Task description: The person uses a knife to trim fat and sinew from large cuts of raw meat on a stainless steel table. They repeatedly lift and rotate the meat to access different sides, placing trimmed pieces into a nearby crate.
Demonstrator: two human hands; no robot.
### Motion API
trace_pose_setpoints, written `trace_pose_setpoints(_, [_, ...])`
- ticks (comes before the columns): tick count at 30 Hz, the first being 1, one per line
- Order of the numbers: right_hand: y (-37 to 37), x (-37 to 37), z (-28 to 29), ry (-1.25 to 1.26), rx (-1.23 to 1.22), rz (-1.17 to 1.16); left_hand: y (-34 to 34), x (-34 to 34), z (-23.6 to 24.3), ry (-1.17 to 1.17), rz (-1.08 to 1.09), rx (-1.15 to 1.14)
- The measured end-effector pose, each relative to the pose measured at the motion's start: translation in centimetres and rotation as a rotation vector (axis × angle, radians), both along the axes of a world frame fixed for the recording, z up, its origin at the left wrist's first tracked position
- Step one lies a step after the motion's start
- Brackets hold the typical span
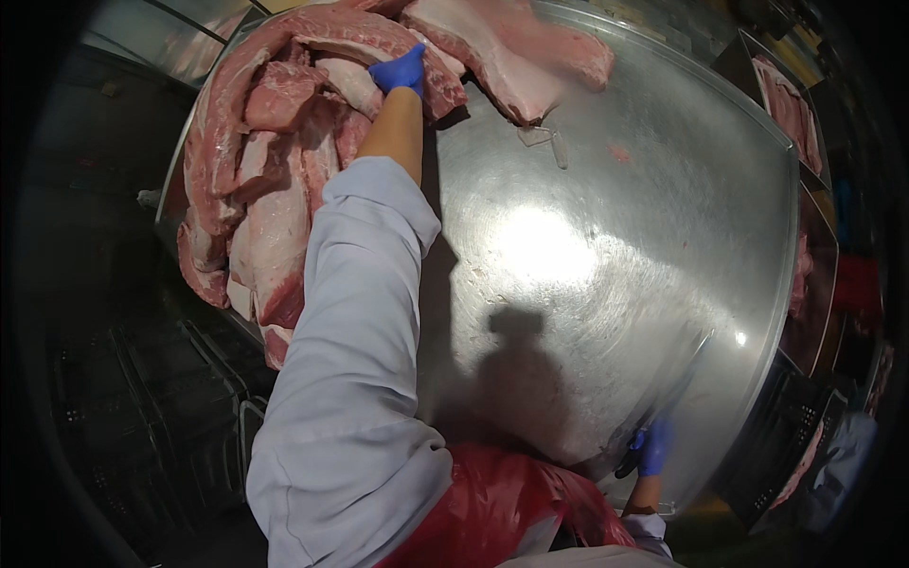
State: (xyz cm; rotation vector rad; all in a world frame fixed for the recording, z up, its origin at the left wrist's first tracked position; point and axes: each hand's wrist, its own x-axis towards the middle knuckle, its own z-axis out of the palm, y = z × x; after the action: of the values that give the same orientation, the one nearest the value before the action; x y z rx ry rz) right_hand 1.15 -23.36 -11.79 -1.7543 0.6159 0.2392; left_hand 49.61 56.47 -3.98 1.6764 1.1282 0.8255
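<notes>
My left hand (400,72), in a blue glove, reaches far forward to the meat pile at the upper left. It is closed on the edge of a long slab of raw meat (365,40); the fingertips are mostly hidden. Low at the right, my blue-gloved right hand (653,447) is closed round the dark handle of a knife (694,364). Its thin blade points up and away over the steel table (606,312) and looks faint against the shine. Beneath my left forearm, more pieces of meat (270,222) with pale fat are heaped.
Another large meat slab (530,62) lies at the table's far side, partly blurred. A small pale scrap (536,136) is near it. Metal bins of meat (788,114) stand beyond the right edge, with a black crate (781,440) below. Dark crates (156,398) stand at left.
</notes>
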Motion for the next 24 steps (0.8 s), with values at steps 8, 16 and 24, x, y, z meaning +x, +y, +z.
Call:
trace_pose_setpoints(8, [-0.7,0.6,-1.7,0.145,0.219,-0.062,5.5,-2.7,-2.3,-0.588,-0.281,-0.502])
trace_pose_setpoints(16, [0.6,0.3,-2.6,-0.03,0.119,-0.016,-1.4,-18.8,2.1,-0.275,-0.522,-0.326])
trace_pose_setpoints(24, [1.8,2.1,0.2,0.044,0.308,0.016,-22.2,-35.0,4.4,0.915,-0.632,0.41])
